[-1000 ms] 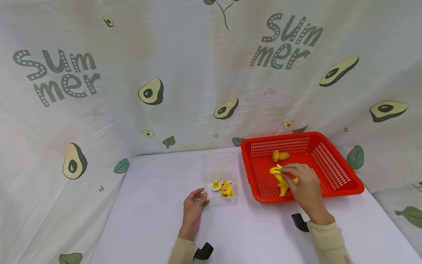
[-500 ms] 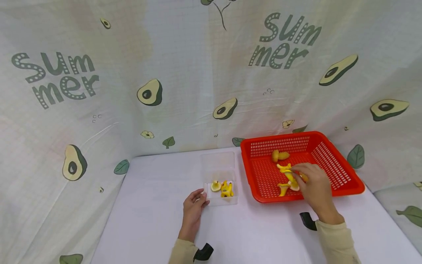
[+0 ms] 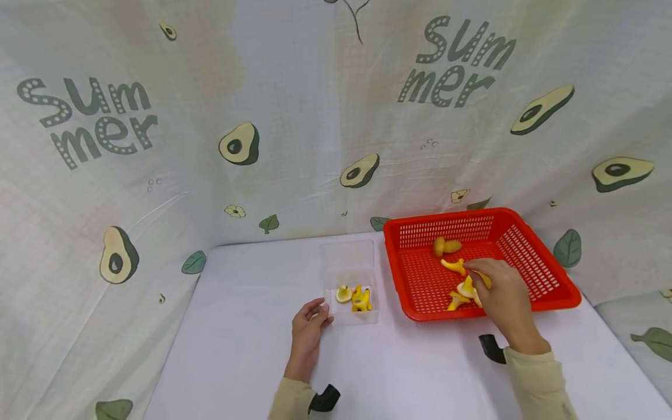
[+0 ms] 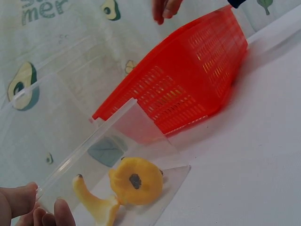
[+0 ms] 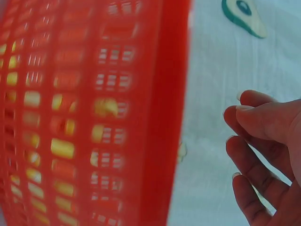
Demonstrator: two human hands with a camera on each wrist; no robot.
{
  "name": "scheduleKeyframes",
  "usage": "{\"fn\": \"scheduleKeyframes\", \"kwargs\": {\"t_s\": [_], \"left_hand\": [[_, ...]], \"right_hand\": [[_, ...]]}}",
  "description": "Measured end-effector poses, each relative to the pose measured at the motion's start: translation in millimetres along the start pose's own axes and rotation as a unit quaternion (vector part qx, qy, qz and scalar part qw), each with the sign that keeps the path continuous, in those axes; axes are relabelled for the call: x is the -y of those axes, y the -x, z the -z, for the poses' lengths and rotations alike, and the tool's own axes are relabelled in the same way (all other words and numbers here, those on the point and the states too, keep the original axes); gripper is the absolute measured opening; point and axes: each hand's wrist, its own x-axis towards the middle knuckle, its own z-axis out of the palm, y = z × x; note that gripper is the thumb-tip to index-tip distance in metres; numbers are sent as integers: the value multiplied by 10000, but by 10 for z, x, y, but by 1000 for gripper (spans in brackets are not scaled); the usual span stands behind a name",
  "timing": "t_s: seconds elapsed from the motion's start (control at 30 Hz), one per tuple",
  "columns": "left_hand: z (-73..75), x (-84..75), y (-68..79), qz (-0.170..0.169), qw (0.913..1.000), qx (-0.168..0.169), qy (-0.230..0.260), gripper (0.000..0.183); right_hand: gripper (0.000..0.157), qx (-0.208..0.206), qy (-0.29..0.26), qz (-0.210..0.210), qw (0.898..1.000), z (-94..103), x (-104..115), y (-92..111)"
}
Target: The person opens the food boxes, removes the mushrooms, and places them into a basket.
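My left hand (image 3: 308, 332) pinches the left edge of a clear plastic box (image 3: 349, 319), whose lid stands raised behind. Inside the box lie yellow mushroom-shaped pieces (image 4: 136, 181), one with a dark patch. My right hand (image 3: 501, 294) hovers over the front of a red plastic basket (image 3: 401, 297). In the right wrist view, its fingers (image 5: 254, 165) are loosely bent with nothing between them. Below and beside it, several yellow mushrooms (image 3: 455, 301) lie in the basket; the hand hides part of them.
A brownish mushroom (image 3: 446, 247) lies toward the back of the basket. The basket's rim stands higher than the box, to its right. A white cloth covers the table (image 3: 247, 326), with a printed curtain (image 3: 294, 116) behind it.
My right hand has moved slightly right and let go of a yellow mushroom, which now lies among the others in the basket. My left hand has stayed at the box.
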Motion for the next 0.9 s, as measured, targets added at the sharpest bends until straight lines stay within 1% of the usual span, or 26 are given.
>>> {"fn": "scheduleKeyframes", "kwargs": {"t_s": [0.1,0.2,0.4,0.53,0.7,0.8,0.9], "left_hand": [[3,-8,-9,17,10000,-5,23,36],[7,-14,-9,4,10000,-1,16,36],[11,-23,-7,-22,10000,37,44,37],[3,-29,-7,-82,9999,67,123,37],[-11,-43,1,-23,10000,2,78,38],[-11,-43,2,-4,10000,-19,49,37],[-5,-32,9,-49,10000,-6,72,36]], "right_hand": [[32,35,-125,160,9998,-42,101,1],[32,176,-290,432,9985,-101,267,-11],[31,738,-685,981,9901,-304,705,-74],[31,1133,-914,1205,9820,-468,970,-123],[30,1600,-946,1375,9729,-683,1220,-195],[30,1836,-896,1475,9677,-807,1327,-235],[31,1974,-805,1581,9641,-937,1399,-255]]}}
